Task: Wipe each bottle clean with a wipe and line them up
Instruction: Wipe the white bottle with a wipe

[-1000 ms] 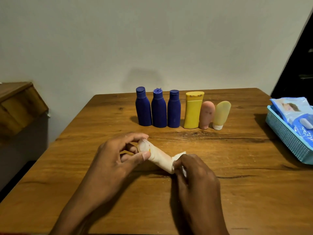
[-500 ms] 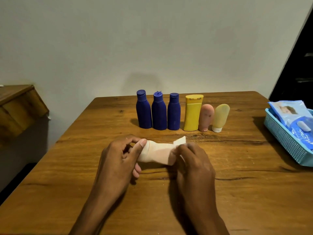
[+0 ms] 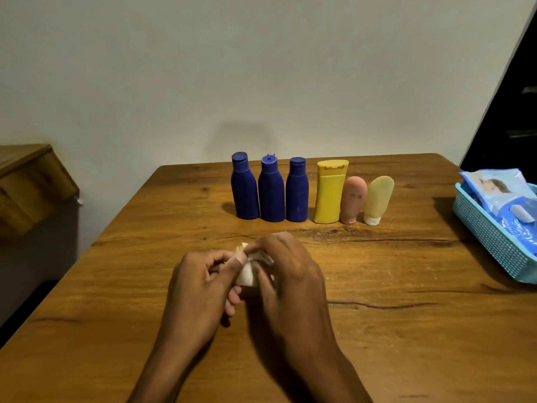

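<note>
I hold the small tube (image 3: 247, 275) between both hands, low over the table (image 3: 406, 330), a little way in front of the row (image 3: 312, 193). My left hand (image 3: 200, 286) pinches its left end, thumb on top and fingers curled under. My right hand (image 3: 286, 274) wraps the wipe (image 3: 261, 257) round its right part, fingers closed over it, so most of the tube is hidden. From the bit that shows, I judge its long axis runs left to right, roughly parallel to the row; I cannot tell which end is the cap.

Beyond my hands the row stands upright: three blue bottles, a yellow bottle (image 3: 329, 193), a pink tube (image 3: 353, 199), then a pale tube (image 3: 377, 199) at the right end. Bare table lies right of that pale tube, before the basket (image 3: 488, 237) at the table's right edge. My right hand is nearer that spot, I judge.
</note>
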